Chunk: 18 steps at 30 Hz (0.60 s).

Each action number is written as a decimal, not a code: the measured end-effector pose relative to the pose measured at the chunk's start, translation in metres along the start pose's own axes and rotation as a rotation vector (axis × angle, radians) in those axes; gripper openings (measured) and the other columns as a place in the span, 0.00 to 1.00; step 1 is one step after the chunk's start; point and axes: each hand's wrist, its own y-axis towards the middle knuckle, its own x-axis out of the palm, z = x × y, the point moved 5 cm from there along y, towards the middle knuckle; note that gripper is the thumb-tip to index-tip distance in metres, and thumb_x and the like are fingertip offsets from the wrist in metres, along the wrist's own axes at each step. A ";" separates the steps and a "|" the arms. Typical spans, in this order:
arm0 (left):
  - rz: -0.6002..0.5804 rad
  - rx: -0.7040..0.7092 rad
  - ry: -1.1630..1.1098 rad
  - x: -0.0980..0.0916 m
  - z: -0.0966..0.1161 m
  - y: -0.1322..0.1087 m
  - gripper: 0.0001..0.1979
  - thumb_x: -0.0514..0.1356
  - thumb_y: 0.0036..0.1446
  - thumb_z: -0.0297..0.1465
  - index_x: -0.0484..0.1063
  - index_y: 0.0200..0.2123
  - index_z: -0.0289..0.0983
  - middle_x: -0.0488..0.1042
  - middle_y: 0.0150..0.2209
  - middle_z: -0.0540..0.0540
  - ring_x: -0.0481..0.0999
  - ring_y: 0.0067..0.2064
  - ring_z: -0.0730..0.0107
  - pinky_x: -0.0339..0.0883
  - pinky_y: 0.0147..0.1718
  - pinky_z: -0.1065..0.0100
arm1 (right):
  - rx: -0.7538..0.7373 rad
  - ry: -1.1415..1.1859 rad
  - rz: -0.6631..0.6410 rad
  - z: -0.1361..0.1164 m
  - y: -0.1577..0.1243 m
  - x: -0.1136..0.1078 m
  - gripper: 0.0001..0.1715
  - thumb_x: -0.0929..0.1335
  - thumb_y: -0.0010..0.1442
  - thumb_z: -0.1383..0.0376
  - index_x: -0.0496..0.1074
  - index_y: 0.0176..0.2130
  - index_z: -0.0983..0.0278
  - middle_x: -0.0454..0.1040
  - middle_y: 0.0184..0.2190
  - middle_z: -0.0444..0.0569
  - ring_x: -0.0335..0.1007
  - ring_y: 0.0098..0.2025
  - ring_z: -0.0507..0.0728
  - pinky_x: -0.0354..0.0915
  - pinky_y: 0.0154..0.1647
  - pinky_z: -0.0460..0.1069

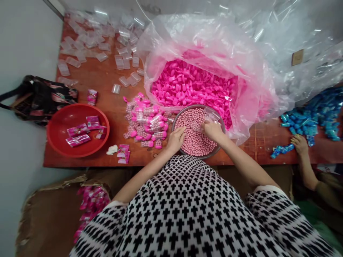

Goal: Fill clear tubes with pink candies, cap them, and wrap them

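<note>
Pink beads (pixel 197 143), centre frame.
Clear plastic (pixel 213 115) lies just above the right hand (pixel 212 130), the nearer; left hand (pixel 175 139) opposite; both grips unclear.

Beads (pixel 197 137) in bowl (pixel 217 150), before bag (pixel 257 80)

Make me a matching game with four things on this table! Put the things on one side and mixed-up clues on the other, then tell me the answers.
Things:
1. Loose pink balls
2. Pink plastic caps
3. Handbag
4. Red bowl

Clues:
A. Mostly black, with a flower print
B. Holding shiny pink packets
C. In the round gray bowl
D. Inside the big see-through plastic bag

Right pairs: 1-C, 2-D, 3-A, 4-B
</note>
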 end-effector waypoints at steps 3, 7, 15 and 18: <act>-0.084 -0.077 0.132 0.019 0.000 0.024 0.12 0.54 0.59 0.27 0.73 0.44 0.33 0.75 0.45 0.37 0.74 0.48 0.58 0.65 0.50 0.57 | 0.043 0.032 -0.087 0.001 -0.005 0.017 0.15 0.62 0.60 0.67 0.75 0.42 0.71 0.73 0.43 0.68 0.72 0.44 0.70 0.64 0.43 0.60; -0.177 -0.237 0.286 0.046 -0.005 0.048 0.09 0.58 0.56 0.30 0.71 0.38 0.31 0.72 0.43 0.33 0.72 0.47 0.51 0.64 0.47 0.55 | 0.091 0.123 0.036 0.002 0.008 0.029 0.18 0.62 0.61 0.64 0.71 0.46 0.71 0.72 0.45 0.68 0.71 0.45 0.68 0.64 0.44 0.59; -0.106 -0.171 0.092 0.049 -0.010 0.054 0.06 0.58 0.51 0.22 0.69 0.34 0.35 0.73 0.39 0.41 0.71 0.45 0.60 0.63 0.47 0.60 | -0.036 0.797 0.262 0.001 0.040 0.042 0.12 0.67 0.54 0.63 0.71 0.39 0.67 0.74 0.38 0.51 0.68 0.41 0.56 0.63 0.45 0.50; -0.060 -0.123 -0.193 0.037 -0.005 0.048 0.06 0.59 0.52 0.27 0.69 0.36 0.36 0.73 0.39 0.45 0.72 0.44 0.64 0.65 0.48 0.61 | -0.079 1.322 0.316 0.005 0.032 0.048 0.17 0.70 0.50 0.56 0.70 0.37 0.64 0.72 0.33 0.44 0.67 0.33 0.52 0.66 0.39 0.48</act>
